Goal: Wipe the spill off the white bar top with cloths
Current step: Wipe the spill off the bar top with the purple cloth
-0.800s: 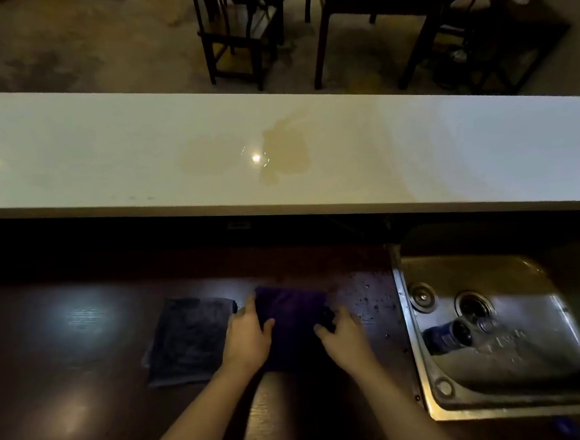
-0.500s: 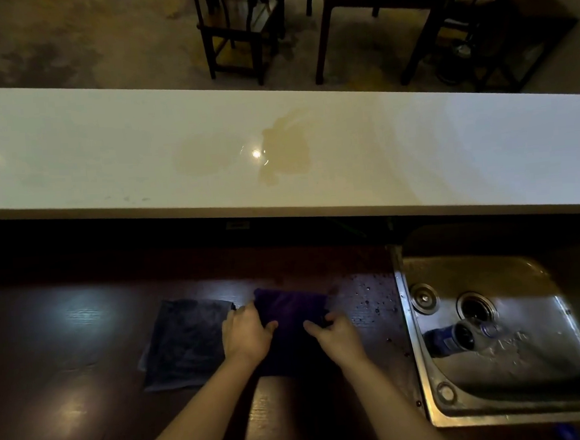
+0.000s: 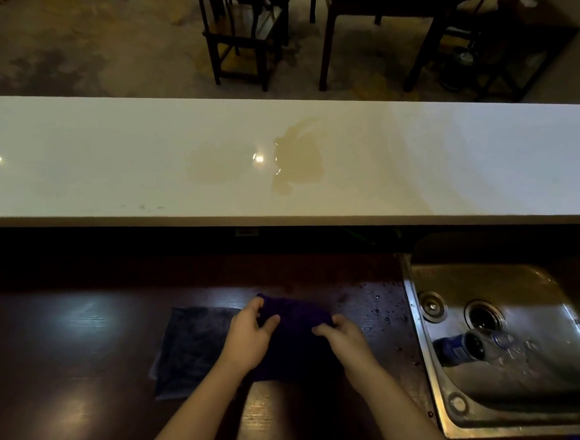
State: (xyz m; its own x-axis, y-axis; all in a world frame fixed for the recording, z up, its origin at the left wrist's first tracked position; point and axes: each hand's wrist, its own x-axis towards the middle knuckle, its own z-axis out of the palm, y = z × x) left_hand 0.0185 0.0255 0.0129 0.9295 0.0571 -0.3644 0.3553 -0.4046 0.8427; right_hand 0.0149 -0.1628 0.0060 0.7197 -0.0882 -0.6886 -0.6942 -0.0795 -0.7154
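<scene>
A brownish spill [image 3: 296, 159] lies on the white bar top [image 3: 106, 170] near its middle, with a fainter patch to its left. Below, on the dark wooden counter [image 3: 68, 355], a purple cloth [image 3: 294, 329] lies bunched. My left hand [image 3: 250, 336] grips its left edge and my right hand [image 3: 345, 339] pinches its right edge. A dark grey cloth [image 3: 191, 350] lies flat just left of my left hand.
A steel sink [image 3: 521, 409] sits at the right with a blue-labelled bottle [image 3: 462, 345] lying beside the drain. Water drops dot the counter by the sink. Wooden chairs [image 3: 244, 30] and a table [image 3: 386, 3] stand on the floor beyond the bar.
Both hands have closed on the purple cloth's edges and drawn them inward, so the cloth has bunched up. The grey cloth has not moved.
</scene>
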